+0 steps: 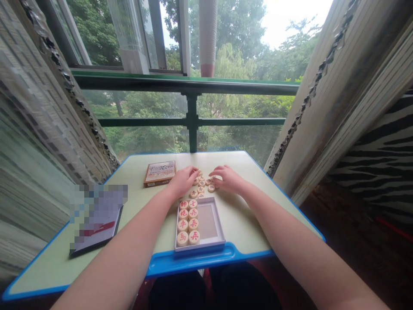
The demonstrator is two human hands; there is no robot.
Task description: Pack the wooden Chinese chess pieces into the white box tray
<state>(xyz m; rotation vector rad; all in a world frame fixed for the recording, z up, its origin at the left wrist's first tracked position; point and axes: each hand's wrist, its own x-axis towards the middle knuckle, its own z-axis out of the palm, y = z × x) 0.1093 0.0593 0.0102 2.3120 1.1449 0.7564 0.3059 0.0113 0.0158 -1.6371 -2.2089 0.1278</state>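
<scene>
Pieces [200, 189] cluster beyond box [206, 221], left hand [184, 181] and right hand [226, 179] at either side, can't tell if gripping; best pinch lightly by rims, neighbours unbumped.

Blue-rimmed pale table [238, 219]: printed box [159, 173], open tray [207, 228], loose discs [200, 189] beyond it, blurred slab [97, 228] leftmost.

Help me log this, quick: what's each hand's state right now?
Left hand: curled at the loose pieces; can't tell if its grip holds one.
Right hand: loosely curved by them; holding can't be told.
</scene>
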